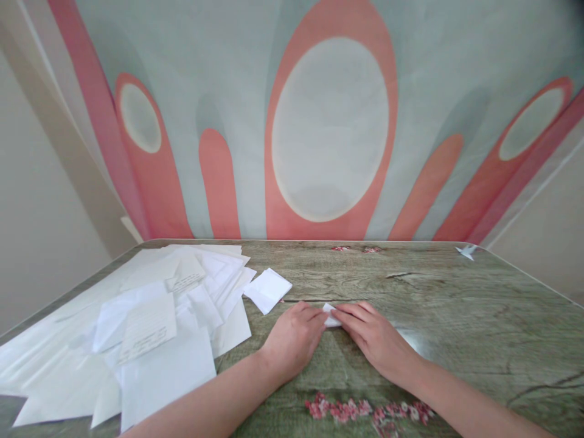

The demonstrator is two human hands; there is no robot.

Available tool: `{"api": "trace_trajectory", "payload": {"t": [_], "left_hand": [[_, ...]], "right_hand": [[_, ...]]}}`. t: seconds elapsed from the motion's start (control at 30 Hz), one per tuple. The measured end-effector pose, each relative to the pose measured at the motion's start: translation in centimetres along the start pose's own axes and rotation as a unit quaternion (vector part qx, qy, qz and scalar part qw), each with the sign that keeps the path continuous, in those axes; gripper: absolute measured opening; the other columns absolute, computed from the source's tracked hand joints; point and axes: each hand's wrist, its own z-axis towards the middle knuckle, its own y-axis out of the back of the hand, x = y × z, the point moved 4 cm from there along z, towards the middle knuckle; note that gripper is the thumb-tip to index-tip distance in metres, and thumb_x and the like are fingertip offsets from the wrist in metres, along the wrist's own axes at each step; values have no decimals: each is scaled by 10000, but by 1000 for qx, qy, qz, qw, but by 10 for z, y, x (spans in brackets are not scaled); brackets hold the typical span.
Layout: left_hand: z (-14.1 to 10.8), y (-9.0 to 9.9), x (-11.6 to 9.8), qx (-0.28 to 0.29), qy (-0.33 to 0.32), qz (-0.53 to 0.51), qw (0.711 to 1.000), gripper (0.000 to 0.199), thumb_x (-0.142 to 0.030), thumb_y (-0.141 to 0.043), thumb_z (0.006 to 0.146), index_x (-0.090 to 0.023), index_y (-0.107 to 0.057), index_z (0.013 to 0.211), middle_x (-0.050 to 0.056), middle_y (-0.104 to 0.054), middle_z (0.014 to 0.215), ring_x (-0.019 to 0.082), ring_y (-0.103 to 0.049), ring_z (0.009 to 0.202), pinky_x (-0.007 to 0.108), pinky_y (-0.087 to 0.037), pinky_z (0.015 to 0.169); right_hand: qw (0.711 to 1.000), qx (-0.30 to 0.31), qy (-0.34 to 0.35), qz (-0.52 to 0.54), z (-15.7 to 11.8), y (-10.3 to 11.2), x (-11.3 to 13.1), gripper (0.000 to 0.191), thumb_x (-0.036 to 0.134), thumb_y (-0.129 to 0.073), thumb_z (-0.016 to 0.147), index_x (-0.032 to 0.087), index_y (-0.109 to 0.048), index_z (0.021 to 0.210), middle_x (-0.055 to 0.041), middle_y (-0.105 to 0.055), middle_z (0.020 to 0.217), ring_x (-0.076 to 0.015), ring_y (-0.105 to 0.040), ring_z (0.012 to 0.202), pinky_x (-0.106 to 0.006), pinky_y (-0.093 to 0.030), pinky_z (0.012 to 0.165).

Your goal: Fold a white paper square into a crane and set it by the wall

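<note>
Both hands meet at a small folded white paper (332, 317) lying on the wood-patterned table. The fingers of my left hand (295, 337) press together on the paper's left side and cover part of it. From the right, my right hand (371, 334) rests its closed fingertips on the paper's right edge. Just beyond my left hand lies a folded white square (268, 289), touched by neither hand.
A spread heap of white sheets (168, 377), some with handwriting, covers the table's left side. The wood-grain table (479, 328) bears printed pink flowers near its front edge and a printed bird at the far right. Behind it stands a wall with a coral and grey-green pattern.
</note>
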Motion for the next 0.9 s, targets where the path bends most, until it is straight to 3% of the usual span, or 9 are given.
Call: {"api": "trace_trajectory", "payload": {"t": [0.3, 0.53, 0.9], "left_hand": [[0, 1, 1, 3, -2, -7, 1000, 229, -156, -404, 895, -150, -573, 1050, 72, -639, 970, 193, -556, 933, 343, -452, 844], [-2, -3, 0, 24, 15, 15, 999, 291, -154, -423, 884, -175, -509, 1161, 60, -611, 1082, 207, -536, 955, 365, -443, 863], [-7, -2, -10, 67, 5, 74, 995, 452, -417, -482, 856, -235, -416, 1265, 100, -537, 1189, 269, -500, 1053, 437, -427, 879]], "right_hand": [[1000, 0, -7, 23, -1, -3, -4, 377, 160, -390, 912, 271, -471, 1262, -68, -578, 1135, -205, -515, 980, -397, -469, 833], [1000, -1, -8, 26, -1, -4, -4, 339, 180, -387, 918, 248, -506, 1227, -75, -585, 1115, -202, -518, 970, -390, -468, 827], [999, -3, -11, 30, -1, -5, -4, 330, 174, -406, 912, 250, -520, 1212, -69, -582, 1118, -200, -514, 974, -389, -465, 833]]}}
